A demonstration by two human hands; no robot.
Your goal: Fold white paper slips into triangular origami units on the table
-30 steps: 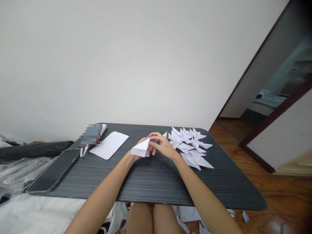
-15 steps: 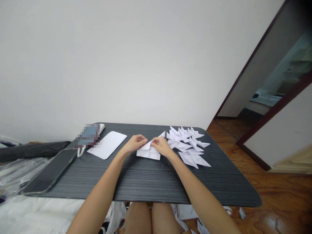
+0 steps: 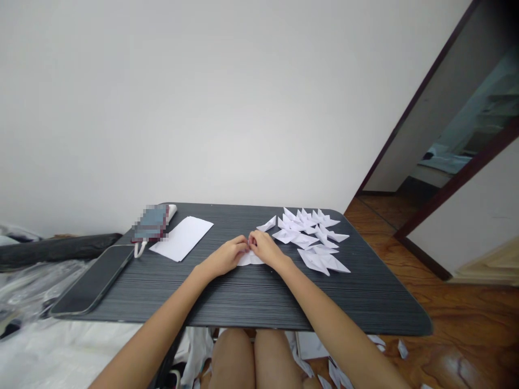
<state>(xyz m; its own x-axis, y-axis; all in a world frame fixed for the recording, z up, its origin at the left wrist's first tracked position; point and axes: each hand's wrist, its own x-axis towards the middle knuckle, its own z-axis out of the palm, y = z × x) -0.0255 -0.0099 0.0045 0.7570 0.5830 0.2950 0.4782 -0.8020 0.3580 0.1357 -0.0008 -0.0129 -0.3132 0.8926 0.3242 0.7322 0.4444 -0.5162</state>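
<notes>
A white sheet of paper [image 3: 250, 258] lies in the middle of the dark table, mostly covered by my hands. My left hand [image 3: 232, 255] is closed on its left side, fingers bent down against it. My right hand [image 3: 263, 247] pinches it from the right, and the fingertips of both hands nearly meet at its upper part. Just behind my right hand sits one folded paper boat [image 3: 266, 224]. Several more folded paper boats [image 3: 298, 237] are clustered to the right of it.
A stack of white paper [image 3: 182, 239] lies on the table's left part. Beside it are a pixelated device [image 3: 151, 222] with a white cable [image 3: 140, 248] and a black phone [image 3: 95, 281] at the left edge. Paper scraps [image 3: 402, 349] lie on the wooden floor.
Both hands have closed in over the paper, and my left hand has come down and right. The paper's broad face and raised flap are now mostly covered. The view has shifted slightly.
</notes>
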